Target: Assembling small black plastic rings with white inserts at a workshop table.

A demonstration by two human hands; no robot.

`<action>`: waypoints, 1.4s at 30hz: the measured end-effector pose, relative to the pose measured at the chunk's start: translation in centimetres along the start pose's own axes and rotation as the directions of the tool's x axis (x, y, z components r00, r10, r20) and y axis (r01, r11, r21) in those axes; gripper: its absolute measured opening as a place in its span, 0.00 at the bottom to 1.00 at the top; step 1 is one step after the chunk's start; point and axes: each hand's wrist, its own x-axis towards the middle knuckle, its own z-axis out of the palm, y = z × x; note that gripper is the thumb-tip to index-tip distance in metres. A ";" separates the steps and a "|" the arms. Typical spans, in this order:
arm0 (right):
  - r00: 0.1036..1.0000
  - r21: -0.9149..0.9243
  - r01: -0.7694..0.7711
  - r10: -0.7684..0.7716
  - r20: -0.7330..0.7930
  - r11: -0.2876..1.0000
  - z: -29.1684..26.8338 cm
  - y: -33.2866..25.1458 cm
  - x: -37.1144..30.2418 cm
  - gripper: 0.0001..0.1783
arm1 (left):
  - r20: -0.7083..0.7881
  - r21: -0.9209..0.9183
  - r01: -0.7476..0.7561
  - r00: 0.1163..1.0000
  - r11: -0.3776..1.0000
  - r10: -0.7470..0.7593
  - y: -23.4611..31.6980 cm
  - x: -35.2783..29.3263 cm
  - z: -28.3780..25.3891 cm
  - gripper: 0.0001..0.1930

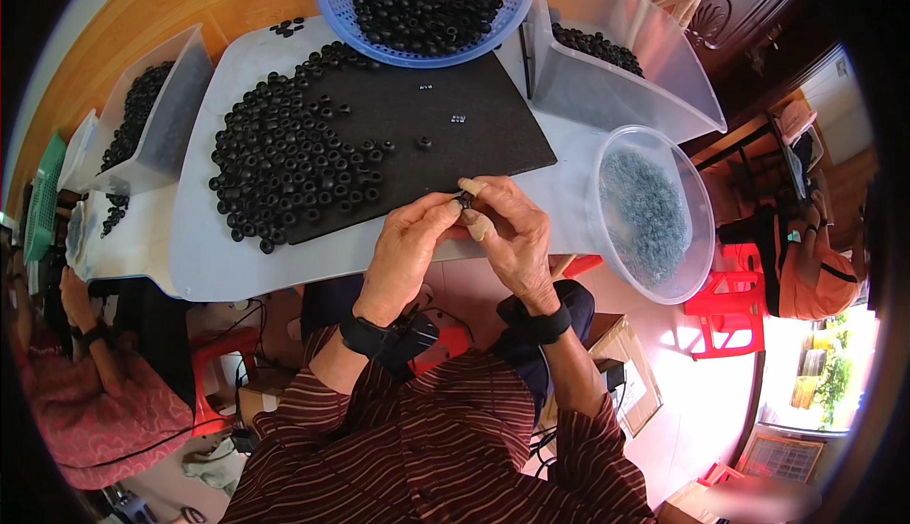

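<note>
A small black round part (464,200) sits between my fingertips at the near edge of the black mat (474,149). My left hand (406,247) pinches it from the left. From the other side my right hand (517,244) closes on it, with beige covers on its thumb and a fingertip. What is on the part's underside is hidden by my fingers. A big heap of black hollow round parts (294,149) spreads over the mat's left side and the white table. One loose black part (424,143) lies alone on the mat, near two tiny pale pieces (458,119).
At the back stands a blue basket (327,2) of black parts. Clear bins stand left (180,97) and right (616,97). A clear tub (702,230) of small translucent pieces sits at the table's right edge. Other people sit at both sides, near red stools (735,311).
</note>
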 end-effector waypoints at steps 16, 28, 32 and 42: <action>0.968 -0.354 0.152 -0.211 -0.134 0.923 1.2 0.6 -0.6 0.20 | 0.087 0.012 0.129 0.988 0.992 -0.130 0.4 0.8 -0.6 0.14; 0.985 -0.264 0.087 -0.123 -0.123 0.961 1.3 0.1 -0.7 0.23 | 0.044 0.075 0.041 0.998 0.996 -0.045 -1.0 0.2 -0.7 0.15; 0.965 -0.358 0.160 -0.223 -0.141 0.920 1.4 0.5 -0.6 0.23 | 0.027 0.137 0.023 0.999 0.990 -0.027 -1.0 0.2 -0.4 0.16; 0.959 -0.371 0.151 -0.227 -0.172 0.916 1.7 0.2 -0.7 0.20 | 0.070 0.100 0.051 0.996 0.994 -0.058 -0.4 0.3 -0.3 0.16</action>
